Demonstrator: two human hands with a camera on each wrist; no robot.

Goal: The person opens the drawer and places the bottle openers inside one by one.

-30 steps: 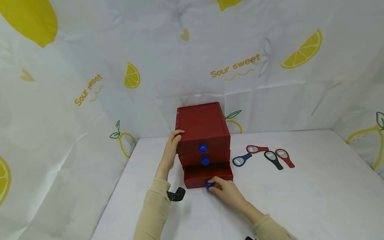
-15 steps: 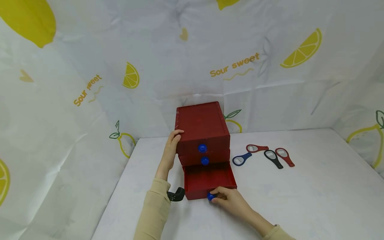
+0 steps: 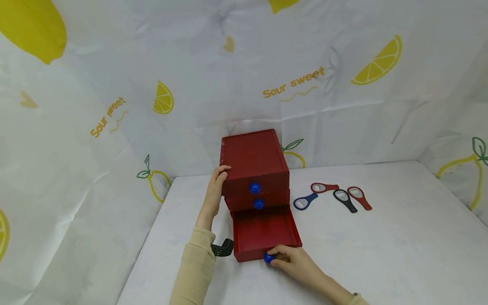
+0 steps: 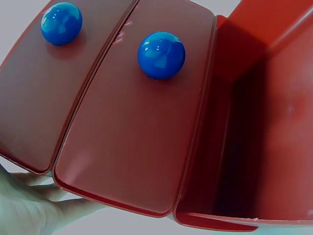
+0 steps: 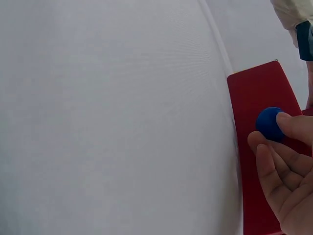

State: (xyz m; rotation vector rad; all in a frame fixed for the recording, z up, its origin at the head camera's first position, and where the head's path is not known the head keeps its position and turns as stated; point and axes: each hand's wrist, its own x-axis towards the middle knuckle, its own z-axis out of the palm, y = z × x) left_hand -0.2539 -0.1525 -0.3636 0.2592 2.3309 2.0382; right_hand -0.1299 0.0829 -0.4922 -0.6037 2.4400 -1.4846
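A red drawer cabinet (image 3: pixel 253 152) stands on the table with three drawers, each with a round blue knob. Its bottom drawer (image 3: pixel 263 231) is pulled well out, and no object shows inside it. My right hand (image 3: pixel 295 264) pinches the bottom drawer's blue knob (image 5: pixel 270 123) between thumb and fingers. Against the cabinet's left side rests my left hand (image 3: pixel 215 190), fingertips at the top edge. In the left wrist view, the top knob (image 4: pixel 61 23) and middle knob (image 4: pixel 161 55) sit on closed drawer fronts, and fingers of the left hand (image 4: pixel 29 208) extend along the side.
Right of the cabinet lie several bottle openers: a blue one (image 3: pixel 305 201), a red one (image 3: pixel 324 187), a black one (image 3: pixel 345 200) and another red one (image 3: pixel 359 198). A white lemon-print cloth (image 3: pixel 228 84) hangs behind the white table (image 3: pixel 381 245).
The right hand has drawn the bottom drawer toward the person, from partly open to far out. The left hand has stayed on the cabinet's side. The head view has shifted slightly.
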